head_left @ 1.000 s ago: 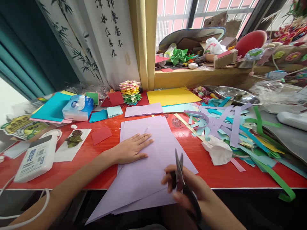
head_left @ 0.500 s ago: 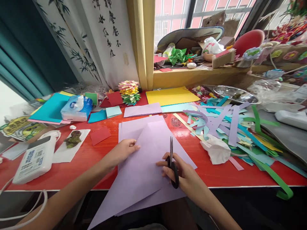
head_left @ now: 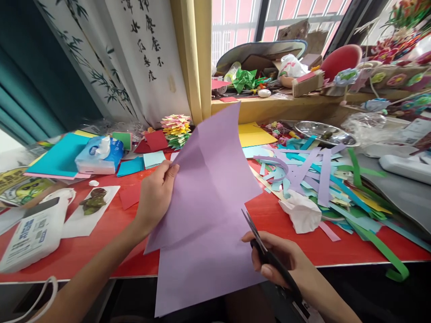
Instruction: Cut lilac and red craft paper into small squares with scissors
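My left hand [head_left: 155, 195] pinches the left edge of a sheet of purple paper [head_left: 215, 166], which is lifted and stands tilted above the table, a crease running across it. Beneath it another purple sheet [head_left: 205, 278] reaches past the table's front edge. Black-handled scissors [head_left: 269, 255] are held in my right hand [head_left: 289, 264], their blades nearly together and pointing up and left. The blade tips lie close to the right side of the purple paper; whether they touch it I cannot tell.
Cut paper strips [head_left: 316, 179] pile up on the right beside a crumpled tissue [head_left: 301, 211] and a metal dish [head_left: 326, 133]. A tissue pack [head_left: 99, 154], a folded-paper stack [head_left: 176, 130] and a white device [head_left: 35, 233] stand on the left of the red table [head_left: 128, 251].
My left hand has raised the upper purple sheet off the table, opening out its fold. My right hand has moved right and slightly down with the scissors, which now tilt left.
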Demonstrator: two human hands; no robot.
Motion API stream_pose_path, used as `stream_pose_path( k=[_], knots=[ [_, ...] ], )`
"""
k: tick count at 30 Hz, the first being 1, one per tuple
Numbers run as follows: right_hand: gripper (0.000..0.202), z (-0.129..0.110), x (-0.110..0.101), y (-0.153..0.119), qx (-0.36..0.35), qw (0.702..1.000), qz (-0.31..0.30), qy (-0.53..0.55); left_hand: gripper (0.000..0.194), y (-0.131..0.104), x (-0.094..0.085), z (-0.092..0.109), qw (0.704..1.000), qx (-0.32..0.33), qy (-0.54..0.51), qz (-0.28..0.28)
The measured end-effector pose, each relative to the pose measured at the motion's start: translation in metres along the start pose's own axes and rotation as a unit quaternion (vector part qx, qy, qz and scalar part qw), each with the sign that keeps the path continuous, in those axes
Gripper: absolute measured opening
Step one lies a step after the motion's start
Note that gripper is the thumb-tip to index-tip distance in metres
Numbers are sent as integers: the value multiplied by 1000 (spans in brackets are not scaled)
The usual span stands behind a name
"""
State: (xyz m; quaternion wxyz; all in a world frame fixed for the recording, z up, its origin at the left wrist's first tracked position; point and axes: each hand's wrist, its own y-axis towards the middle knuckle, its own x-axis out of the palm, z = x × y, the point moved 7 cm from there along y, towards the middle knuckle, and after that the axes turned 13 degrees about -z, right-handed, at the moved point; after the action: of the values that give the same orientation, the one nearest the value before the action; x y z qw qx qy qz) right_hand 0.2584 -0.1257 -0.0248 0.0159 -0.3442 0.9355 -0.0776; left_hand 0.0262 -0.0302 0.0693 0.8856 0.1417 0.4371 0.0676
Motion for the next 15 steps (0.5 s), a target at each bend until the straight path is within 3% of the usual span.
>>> stream_pose_path(
  k=[7, 15],
  knots=[
    [54, 0, 8, 0, 16, 999, -28, 4, 26, -9, -24, 25, 997, 30, -34, 62],
    [58, -5, 9, 3, 5, 1000, -24, 18, 23, -13, -30, 29, 994, 34, -30, 99]
  ],
)
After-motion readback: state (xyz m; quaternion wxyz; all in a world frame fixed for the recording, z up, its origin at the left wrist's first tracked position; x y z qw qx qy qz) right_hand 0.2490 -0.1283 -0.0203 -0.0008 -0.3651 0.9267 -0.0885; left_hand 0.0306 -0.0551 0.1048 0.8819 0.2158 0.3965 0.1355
